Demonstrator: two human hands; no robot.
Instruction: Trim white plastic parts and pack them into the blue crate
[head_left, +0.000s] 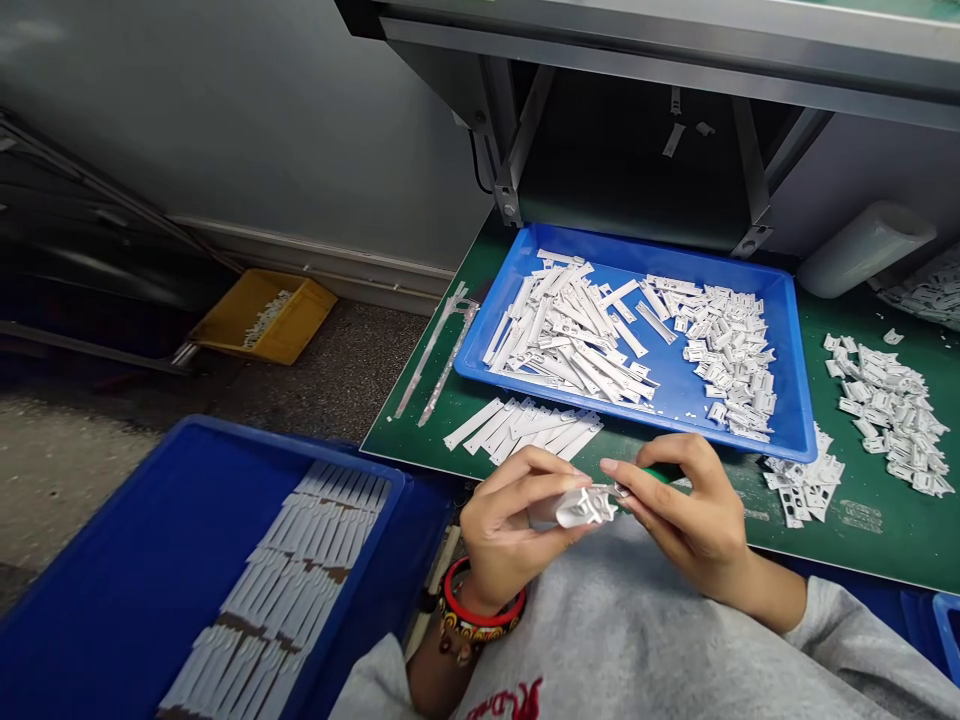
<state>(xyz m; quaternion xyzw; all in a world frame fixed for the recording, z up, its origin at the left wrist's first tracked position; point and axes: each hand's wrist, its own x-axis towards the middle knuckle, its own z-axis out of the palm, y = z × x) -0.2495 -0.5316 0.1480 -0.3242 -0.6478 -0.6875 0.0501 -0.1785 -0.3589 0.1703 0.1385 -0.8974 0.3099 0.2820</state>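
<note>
My left hand [517, 520] is closed around white plastic parts [585, 507], whose moulded ends face up near my chest. My right hand [694, 510] pinches a slim green-handled tool [664, 473]. Its small tip lies against or very near the right side of the white parts; whether it touches them I cannot tell. Just beyond my left hand, several flat white strips [517, 428] lie fanned on the green tabletop [420, 455]. Past both hands, a blue tray [480, 368] holds long white strips on its left and small white clips on its right.
More white clips are piled on the table [892, 420], with another small heap [806, 485] by the tray. At the lower left, a blue bin [97, 570] contains rows of white strips. A yellow bin [300, 310] sits on the floor. A metal-framed shelf [645, 60] overhangs the tray.
</note>
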